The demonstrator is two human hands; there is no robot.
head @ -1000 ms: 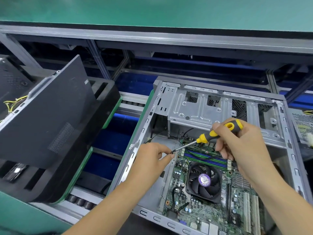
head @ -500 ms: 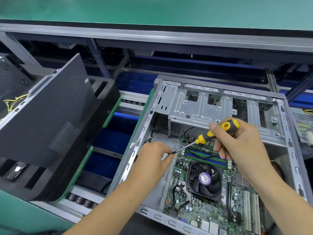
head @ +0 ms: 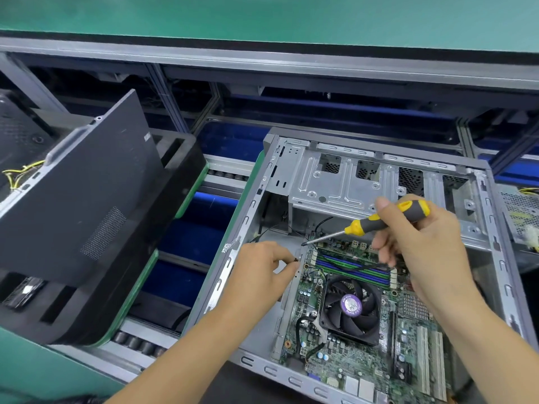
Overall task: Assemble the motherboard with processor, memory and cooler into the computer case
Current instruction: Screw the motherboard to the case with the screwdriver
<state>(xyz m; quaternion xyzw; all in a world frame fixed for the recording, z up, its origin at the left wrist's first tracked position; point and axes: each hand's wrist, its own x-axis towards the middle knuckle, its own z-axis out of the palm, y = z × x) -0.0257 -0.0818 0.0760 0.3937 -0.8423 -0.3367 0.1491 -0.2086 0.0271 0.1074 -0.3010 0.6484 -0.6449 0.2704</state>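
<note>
At nine o'clock we see a dark side panel [head: 78, 196] leaning on a black tray, well apart from the work. Moving right, our left hand [head: 262, 269] hangs over the left edge of the motherboard [head: 350, 360], its fingers [head: 287, 268] pinched on a small dark screw [head: 296, 260]. The motherboard already lies flat inside the open computer case [head: 495, 228], with the cooler [head: 351, 309] at its middle and the memory [head: 353, 268] at twelve o'clock of the cooler. At two o'clock our right hand [head: 420, 243] is clenched around the yellow-and-grey screwdriver [head: 382, 220], whose tip points down-left, near the screw but not touching it. We judge the step in hand to be screwing the board down. Next we must seat the screw in its hole, which we cannot make out, and bring the tip squarely onto its head.
</note>
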